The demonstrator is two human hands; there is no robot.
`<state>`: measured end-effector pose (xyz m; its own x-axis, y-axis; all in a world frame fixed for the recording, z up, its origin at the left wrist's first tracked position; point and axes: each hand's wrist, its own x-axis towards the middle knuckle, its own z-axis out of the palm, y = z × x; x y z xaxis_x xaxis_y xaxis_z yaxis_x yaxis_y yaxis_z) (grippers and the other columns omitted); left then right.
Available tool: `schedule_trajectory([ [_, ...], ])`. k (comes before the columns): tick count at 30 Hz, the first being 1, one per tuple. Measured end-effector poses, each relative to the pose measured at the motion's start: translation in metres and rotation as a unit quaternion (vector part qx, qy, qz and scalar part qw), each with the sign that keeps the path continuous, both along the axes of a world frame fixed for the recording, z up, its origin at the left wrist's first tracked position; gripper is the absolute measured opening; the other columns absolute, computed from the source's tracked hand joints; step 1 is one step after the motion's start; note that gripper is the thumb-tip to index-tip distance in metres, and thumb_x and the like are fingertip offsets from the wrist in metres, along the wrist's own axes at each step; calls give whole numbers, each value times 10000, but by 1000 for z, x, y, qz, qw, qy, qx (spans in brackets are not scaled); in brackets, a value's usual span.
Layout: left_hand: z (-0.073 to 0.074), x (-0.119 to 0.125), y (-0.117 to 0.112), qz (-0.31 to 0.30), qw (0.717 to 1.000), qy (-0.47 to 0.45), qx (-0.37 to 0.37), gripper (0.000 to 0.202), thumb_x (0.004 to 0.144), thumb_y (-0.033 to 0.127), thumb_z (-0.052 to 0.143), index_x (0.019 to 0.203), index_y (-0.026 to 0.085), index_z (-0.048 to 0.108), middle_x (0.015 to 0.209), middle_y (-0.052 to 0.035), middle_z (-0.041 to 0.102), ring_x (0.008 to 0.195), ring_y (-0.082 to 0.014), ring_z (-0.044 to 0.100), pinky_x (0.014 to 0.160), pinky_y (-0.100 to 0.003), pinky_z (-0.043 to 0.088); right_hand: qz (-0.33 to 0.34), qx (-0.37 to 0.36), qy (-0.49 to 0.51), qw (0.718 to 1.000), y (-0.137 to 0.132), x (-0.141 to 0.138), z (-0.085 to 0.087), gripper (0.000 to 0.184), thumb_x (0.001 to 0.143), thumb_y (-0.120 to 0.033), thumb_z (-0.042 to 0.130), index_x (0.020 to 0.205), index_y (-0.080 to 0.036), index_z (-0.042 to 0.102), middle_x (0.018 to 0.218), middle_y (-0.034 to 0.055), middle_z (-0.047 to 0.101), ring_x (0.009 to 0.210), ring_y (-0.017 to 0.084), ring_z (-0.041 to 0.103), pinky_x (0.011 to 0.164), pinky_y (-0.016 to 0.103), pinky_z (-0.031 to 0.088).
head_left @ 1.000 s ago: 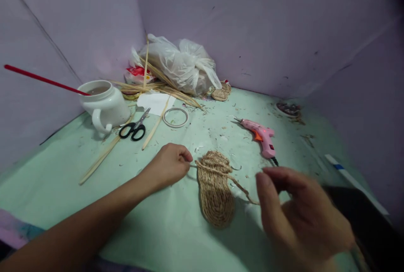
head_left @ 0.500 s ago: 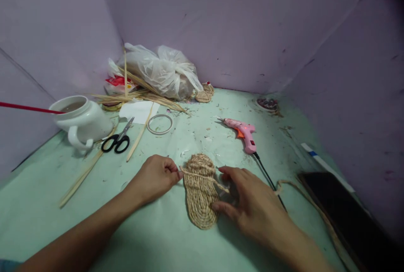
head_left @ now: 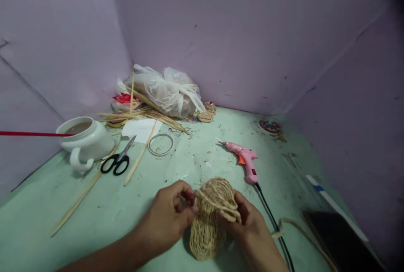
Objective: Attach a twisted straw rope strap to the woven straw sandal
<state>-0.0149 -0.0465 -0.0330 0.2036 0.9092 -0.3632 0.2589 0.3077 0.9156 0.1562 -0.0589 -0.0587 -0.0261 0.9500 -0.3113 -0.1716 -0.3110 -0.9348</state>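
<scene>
A small woven straw slipper (head_left: 206,238), made of coiled braided cord in a sole shape, is between my hands at the front of the table. A cord strap (head_left: 217,204) crosses its upper part. My left hand (head_left: 170,213) is closed, thumb and forefinger pinched at the slipper's left edge by one end of the strap. Around the right edge my right hand (head_left: 249,225) is closed, thumb on top near the other strap end and the remaining fingers partly hidden behind.
A pink glue gun (head_left: 243,156) with a black cable lies to the right. Scissors (head_left: 116,162), a ring (head_left: 160,144) and a white pot (head_left: 91,141) are at left. A plastic bag (head_left: 170,91) and straw strips stand behind. A dark flat object (head_left: 337,238) lies front right.
My right hand, spread beside the slipper before, has closed on its right edge. The slipper now looks slightly tilted. The whole view has shifted, so everything sits lower in the picture.
</scene>
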Motion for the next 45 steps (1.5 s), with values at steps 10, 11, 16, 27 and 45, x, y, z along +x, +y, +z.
schedule_trajectory([
  [10, 7, 11, 10, -6, 997, 42, 57, 276, 682, 312, 575, 907, 189, 472, 540, 69, 478, 483, -99, 441, 450, -210, 314, -25, -29, 147, 988, 2, -7, 4, 428, 565, -256, 767, 970, -192, 642, 883, 82, 698, 822, 258, 643, 760, 362, 464],
  [11, 6, 12, 12, 3, 997, 49, 57, 298, 678, 308, 575, 931, 189, 472, 531, 70, 479, 483, -103, 447, 449, -211, 317, -27, -24, 136, 990, 2, -7, 2, 421, 572, -253, 765, 970, -203, 637, 881, 73, 699, 819, 248, 644, 763, 351, 462],
  [16, 3, 12, 19, 20, 997, 59, 37, 206, 657, 292, 563, 808, 153, 545, 504, 48, 481, 468, -104, 426, 437, -222, 310, -48, -1, 81, 996, 3, -11, -3, 457, 582, -277, 757, 1006, -199, 605, 910, 70, 696, 868, 251, 633, 783, 341, 463],
  [27, 5, 6, 22, 55, 996, -64, -34, 71, 566, 176, 561, 545, 166, 494, 435, 61, 450, 380, -56, 338, 390, -204, 238, -67, -18, 69, 995, 3, -16, 0, 556, 567, -295, 763, 1073, -191, 556, 901, 82, 697, 783, 246, 645, 713, 338, 490],
  [45, -9, 7, 27, 2, 1000, -7, 22, 176, 635, 178, 555, 795, 155, 488, 587, 30, 532, 511, -93, 471, 467, -209, 338, -47, -23, 97, 994, 7, -13, 4, 466, 600, -215, 743, 1011, -188, 528, 823, 40, 701, 719, 210, 651, 647, 302, 479],
])
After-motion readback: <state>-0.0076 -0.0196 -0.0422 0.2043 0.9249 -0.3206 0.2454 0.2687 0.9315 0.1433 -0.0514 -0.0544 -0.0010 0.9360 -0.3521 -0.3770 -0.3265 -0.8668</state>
